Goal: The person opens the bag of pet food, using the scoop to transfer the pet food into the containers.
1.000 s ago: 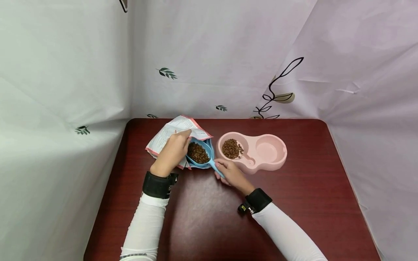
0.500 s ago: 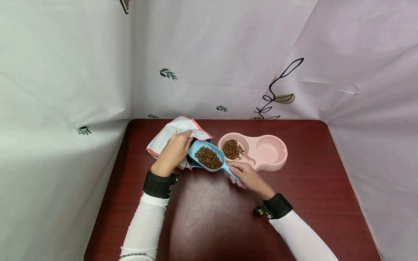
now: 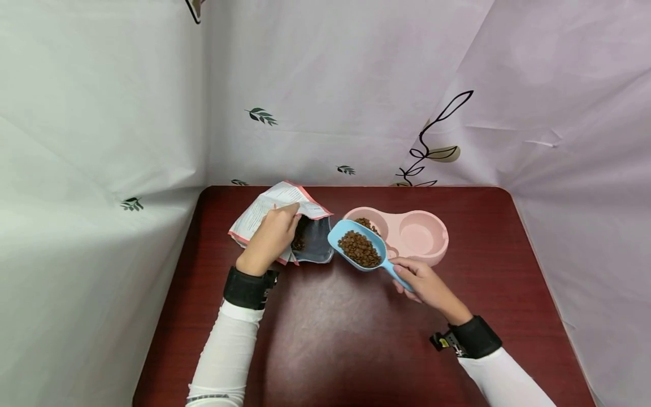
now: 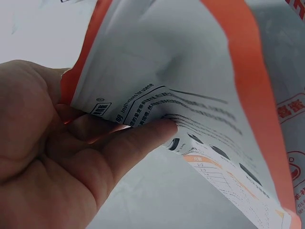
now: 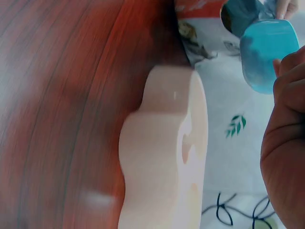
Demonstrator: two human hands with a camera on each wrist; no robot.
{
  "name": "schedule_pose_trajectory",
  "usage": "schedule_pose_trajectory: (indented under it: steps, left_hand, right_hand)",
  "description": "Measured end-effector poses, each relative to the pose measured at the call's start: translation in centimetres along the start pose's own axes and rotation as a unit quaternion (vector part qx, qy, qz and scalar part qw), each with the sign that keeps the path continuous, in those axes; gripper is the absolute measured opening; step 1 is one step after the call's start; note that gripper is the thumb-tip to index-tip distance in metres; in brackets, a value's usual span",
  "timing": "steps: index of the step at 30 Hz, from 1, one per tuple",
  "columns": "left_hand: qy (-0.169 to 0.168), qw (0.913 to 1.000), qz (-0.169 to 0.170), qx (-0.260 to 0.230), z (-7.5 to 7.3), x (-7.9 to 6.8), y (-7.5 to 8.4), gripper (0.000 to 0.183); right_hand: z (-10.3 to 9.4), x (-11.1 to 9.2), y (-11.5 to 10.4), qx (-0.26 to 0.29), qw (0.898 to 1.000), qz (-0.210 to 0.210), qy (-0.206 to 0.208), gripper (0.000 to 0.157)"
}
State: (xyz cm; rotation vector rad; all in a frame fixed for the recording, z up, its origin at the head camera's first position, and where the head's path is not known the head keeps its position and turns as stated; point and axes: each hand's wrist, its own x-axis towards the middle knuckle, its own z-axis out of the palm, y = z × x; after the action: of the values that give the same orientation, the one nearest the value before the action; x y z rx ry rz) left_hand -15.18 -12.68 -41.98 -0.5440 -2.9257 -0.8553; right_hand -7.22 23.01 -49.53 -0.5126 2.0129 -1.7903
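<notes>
My right hand (image 3: 424, 284) grips the handle of a blue scoop (image 3: 382, 240), which is heaped with brown kibble (image 3: 359, 249). The scoop hangs over the front left part of a pink double bowl (image 3: 394, 219), hiding some of the kibble in its left hollow. In the right wrist view the scoop (image 5: 259, 57) shows from its underside, above the bowl's side. At the left, my left hand (image 3: 269, 237) pinches the upper edge of a white and red pet food bag (image 3: 259, 206). The bag's mouth gapes toward the right, with dark kibble inside. Up close, the thumb and fingers hold the bag's printed panel (image 4: 190, 95).
A dark red wooden table (image 3: 315, 339) carries the bag and bowl. Pale cloth walls (image 3: 325, 85) with leaf prints stand at its back and sides. The bowl's right hollow (image 3: 419, 234) holds nothing.
My right hand has drawn the filled scoop out of the bag's mouth and moved it right, to the bowl's left hollow. My left hand keeps its hold on the bag.
</notes>
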Motion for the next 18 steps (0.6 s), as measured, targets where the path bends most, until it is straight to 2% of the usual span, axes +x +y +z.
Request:
schedule_pose_trajectory:
  steps: [6,12,18]
  left_hand:
    - [0.0,1.0,0.002,0.003,0.0,0.0,0.0,0.026]
    - [0.003,1.0,0.007,0.003,0.0,0.0,0.1,0.019]
    - [0.006,0.9999,0.012,0.008,0.1,0.0,0.2,0.013]
  right_hand:
    - [-2.5,-2.0,0.0,-0.02,0.999,0.001,0.038,0.033]
    - [-4.8,-3.8,-0.7,-0.067,0.994,0.048,0.075,0.032]
    - [-6.9,-5.1,-1.0,-0.106,0.985,0.099,0.091,0.033]
